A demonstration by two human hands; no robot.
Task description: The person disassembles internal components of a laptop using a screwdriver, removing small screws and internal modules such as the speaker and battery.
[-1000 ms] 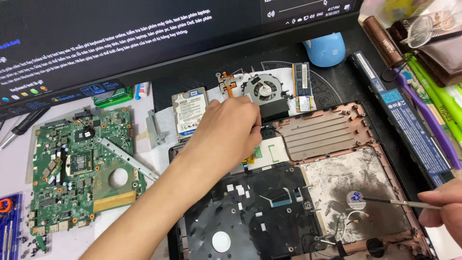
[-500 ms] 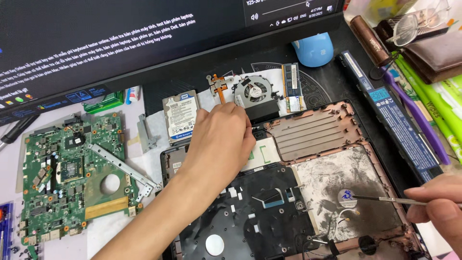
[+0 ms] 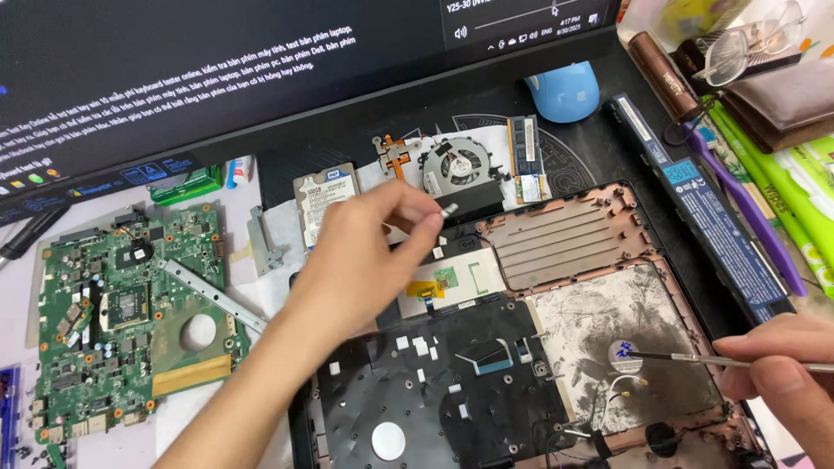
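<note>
Above the opened laptop shell [image 3: 521,365], a small pale part [image 3: 449,209] is pinched between thumb and forefinger of the left hand [image 3: 369,260], seemingly mid-disassembly; careful setting aside is called for. Tweezers [image 3: 695,359] are gripped by the closed right hand [image 3: 782,373], tips at a coin cell [image 3: 623,355]

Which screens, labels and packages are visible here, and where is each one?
Monitor: top left, dark screen, white text lines.
Hard drive: below the monitor, silver, white label.
Battery: right side, long, black, blue label.
Green packages: far right edge.
</note>
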